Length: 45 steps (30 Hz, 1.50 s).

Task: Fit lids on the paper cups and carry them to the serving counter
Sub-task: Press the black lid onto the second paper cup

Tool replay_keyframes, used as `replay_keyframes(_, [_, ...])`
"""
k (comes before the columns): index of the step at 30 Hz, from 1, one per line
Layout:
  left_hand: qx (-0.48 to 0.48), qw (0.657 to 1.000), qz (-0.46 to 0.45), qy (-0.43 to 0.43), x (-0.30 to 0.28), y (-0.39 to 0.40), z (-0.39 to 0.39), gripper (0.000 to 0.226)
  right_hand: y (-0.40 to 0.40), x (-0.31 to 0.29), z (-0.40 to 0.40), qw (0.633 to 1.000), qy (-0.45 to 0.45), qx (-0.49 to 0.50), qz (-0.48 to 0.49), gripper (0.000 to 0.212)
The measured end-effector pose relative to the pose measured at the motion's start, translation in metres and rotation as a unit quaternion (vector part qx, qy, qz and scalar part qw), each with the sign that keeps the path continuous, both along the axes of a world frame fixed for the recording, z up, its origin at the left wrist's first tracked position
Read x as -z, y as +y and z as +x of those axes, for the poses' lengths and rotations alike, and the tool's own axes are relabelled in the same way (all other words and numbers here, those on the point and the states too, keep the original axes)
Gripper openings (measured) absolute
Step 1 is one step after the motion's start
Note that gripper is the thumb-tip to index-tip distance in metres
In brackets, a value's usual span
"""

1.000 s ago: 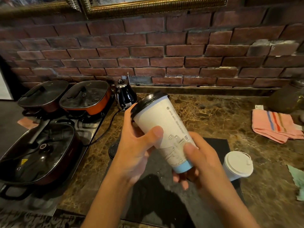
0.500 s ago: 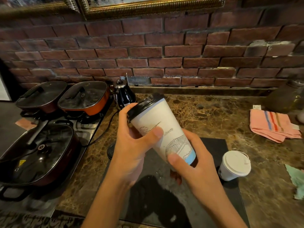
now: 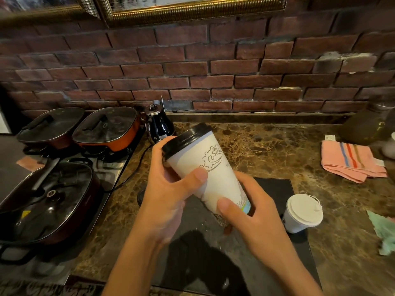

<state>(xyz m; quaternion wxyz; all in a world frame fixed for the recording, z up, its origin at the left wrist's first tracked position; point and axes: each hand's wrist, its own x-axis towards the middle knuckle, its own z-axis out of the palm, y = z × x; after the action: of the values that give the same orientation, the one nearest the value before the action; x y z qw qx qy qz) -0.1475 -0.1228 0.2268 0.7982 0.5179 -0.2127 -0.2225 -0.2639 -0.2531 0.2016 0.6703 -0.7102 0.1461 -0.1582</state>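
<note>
A tall white paper cup (image 3: 213,167) with a line drawing and a blue band at its base is held tilted to the left above a black mat (image 3: 275,189). A black lid (image 3: 184,138) sits on its top. My left hand (image 3: 168,193) grips the cup just under the lid, thumb across the front. My right hand (image 3: 254,216) holds the cup's base. A short white paper cup (image 3: 301,214) with a white lid stands upright on the mat's right side, apart from both hands.
Three lidded pans (image 3: 106,129) sit on a stove at the left, with a black kettle (image 3: 158,124) and its cord beside them. A striped pink cloth (image 3: 350,163) lies at the right on the marble counter (image 3: 277,146). A green cloth (image 3: 384,231) lies at the right edge. A brick wall runs behind.
The tall cup has turned in my hands, so the wave drawing now faces up. My right hand has shifted its hold around the base. The short cup has not moved.
</note>
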Motion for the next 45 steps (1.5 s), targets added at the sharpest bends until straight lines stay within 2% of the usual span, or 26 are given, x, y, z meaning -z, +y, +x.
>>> replay_keyframes(2, [0.024, 1.0, -0.01, 0.003, -0.001, 0.001, 0.0, 0.077, 0.002, -0.003, -0.001, 0.986, -0.026, -0.054, 0.155, 0.052])
replay_keyframes(5, [0.047, 0.999, -0.005, 0.021, -0.002, 0.002, -0.002, 0.102, 0.005, -0.009, -0.003, 0.864, 0.024, -0.188, 0.467, 0.066])
replay_keyframes(7, [0.046, 0.998, -0.004, 0.034, -0.002, 0.001, -0.005, 0.111, 0.006, -0.006, -0.002, 0.802, 0.037, -0.24, 0.546, 0.067])
replay_keyframes(8, [0.038, 0.999, -0.006, 0.033, -0.002, 0.0, -0.006, 0.11, 0.005, -0.005, -0.001, 0.803, 0.039, -0.237, 0.545, 0.067])
replay_keyframes(10, [0.016, 1.0, -0.009, 0.021, 0.0, 0.0, -0.005, 0.096, 0.004, -0.006, -0.001, 0.885, 0.026, -0.169, 0.432, 0.064])
replay_keyframes(12, [-0.008, 1.0, -0.002, 0.004, 0.001, -0.001, -0.003, 0.074, 0.003, -0.008, -0.002, 0.979, 0.016, -0.069, 0.192, 0.054])
replay_keyframes(14, [-0.019, 1.0, 0.005, 0.0, 0.002, -0.001, -0.002, 0.066, 0.001, -0.007, -0.005, 1.0, 0.002, -0.025, 0.002, 0.05])
replay_keyframes(16, [-0.012, 1.0, 0.001, 0.012, 0.001, 0.0, -0.003, 0.074, 0.001, -0.006, -0.008, 0.999, -0.015, -0.027, -0.011, 0.049])
replay_keyframes(18, [0.004, 1.0, -0.005, 0.029, 0.0, 0.0, -0.004, 0.094, 0.001, -0.006, -0.008, 0.991, -0.016, -0.071, 0.114, 0.053])
replay_keyframes(19, [0.013, 0.999, -0.007, 0.039, 0.0, 0.0, -0.005, 0.102, 0.001, -0.006, -0.007, 0.97, -0.014, -0.104, 0.219, 0.059])
replay_keyframes(21, [0.027, 0.998, -0.005, 0.056, 0.0, 0.001, -0.007, 0.106, 0.003, -0.005, -0.008, 0.882, 0.019, -0.186, 0.433, 0.067])
replay_keyframes(23, [0.03, 0.998, 0.003, 0.055, 0.0, 0.001, -0.008, 0.106, 0.005, 0.0, -0.009, 0.791, 0.036, -0.252, 0.557, 0.065])
replay_keyframes(24, [0.025, 0.998, 0.007, 0.05, 0.0, 0.001, -0.008, 0.107, 0.006, 0.003, -0.009, 0.776, 0.04, -0.252, 0.576, 0.065])
replay_keyframes(25, [0.019, 0.999, 0.009, 0.045, 0.001, 0.001, -0.008, 0.106, 0.006, 0.005, -0.009, 0.792, 0.047, -0.235, 0.562, 0.068])
replay_keyframes(26, [0.012, 0.999, 0.008, 0.039, 0.001, 0.001, -0.008, 0.103, 0.006, 0.005, -0.009, 0.842, 0.048, -0.2, 0.498, 0.072])
replay_keyframes(28, [-0.001, 1.0, 0.009, 0.028, 0.004, 0.0, -0.006, 0.095, 0.004, 0.002, -0.009, 0.965, 0.049, -0.092, 0.24, 0.066])
replay_keyframes(29, [-0.008, 1.0, 0.014, 0.027, 0.006, 0.0, -0.005, 0.089, 0.003, 0.001, -0.009, 0.992, 0.047, -0.048, 0.108, 0.058])
replay_keyframes(31, [-0.01, 0.999, 0.023, 0.039, 0.009, 0.001, -0.003, 0.08, 0.001, 0.002, -0.011, 0.999, 0.044, -0.024, -0.021, 0.052])
replay_keyframes(33, [0.001, 0.998, 0.021, 0.052, 0.012, 0.001, -0.003, 0.086, 0.003, 0.003, -0.012, 0.998, 0.042, -0.049, 0.025, 0.05])
replay_keyframes(35, [0.008, 0.998, 0.011, 0.062, 0.012, 0.001, -0.003, 0.095, 0.004, 0.002, -0.011, 0.968, 0.041, -0.108, 0.22, 0.058])
replay_keyframes(38, [0.031, 0.996, -0.021, 0.085, 0.014, 0.0, -0.006, 0.09, 0.006, 0.004, -0.012, 0.807, 0.057, -0.227, 0.542, 0.066])
replay_keyframes(39, [0.037, 0.995, -0.028, 0.09, 0.015, -0.001, -0.007, 0.089, 0.006, 0.006, -0.012, 0.763, 0.047, -0.259, 0.591, 0.064])
replay_keyframes(40, [0.037, 0.994, -0.031, 0.094, 0.016, -0.001, -0.008, 0.091, 0.007, 0.008, -0.012, 0.746, 0.038, -0.268, 0.609, 0.062])
replay_keyframes(42, [0.023, 0.995, -0.024, 0.096, 0.015, -0.002, -0.008, 0.094, 0.007, 0.01, -0.009, 0.784, 0.049, -0.228, 0.575, 0.058])
replay_keyframes(43, [0.01, 0.995, -0.016, 0.094, 0.015, -0.003, -0.008, 0.095, 0.005, 0.009, -0.009, 0.84, 0.054, -0.182, 0.509, 0.056])
replay_keyframes(45, [-0.013, 0.997, 0.006, 0.078, 0.015, -0.003, -0.007, 0.093, 0.002, 0.007, -0.008, 0.96, 0.055, -0.073, 0.265, 0.05])
